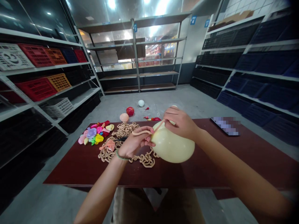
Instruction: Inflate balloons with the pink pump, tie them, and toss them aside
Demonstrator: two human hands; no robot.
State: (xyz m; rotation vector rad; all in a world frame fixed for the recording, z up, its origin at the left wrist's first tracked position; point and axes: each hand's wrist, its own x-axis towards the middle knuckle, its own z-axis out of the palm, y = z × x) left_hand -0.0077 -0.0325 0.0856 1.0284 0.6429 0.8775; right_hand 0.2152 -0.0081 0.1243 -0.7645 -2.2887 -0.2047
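Note:
A pale yellow inflated balloon [174, 146] is between my hands, just above the table. My left hand [135, 143] is closed at the balloon's neck, and a beige cord [142, 133] runs over its fingers. The fingers partly cover the neck, so I cannot see whether the cord is knotted. Over the top of the balloon, my right hand [181, 122] pinches a stretch of the same cord, drawn taut from the left fingers. Beneath and beyond my left hand lies a loose heap of beige cord [126, 129], with a dark tool partly hidden and a limp orange balloon [111, 145].
Several uninflated coloured balloons [93, 133] are piled on the left of the dark red table [77, 168]. A flat device [225, 126] lies on the right. Inflated balloons, one of them red [130, 111], rest on the floor beyond. Shelves with crates [35, 88] line the sides.

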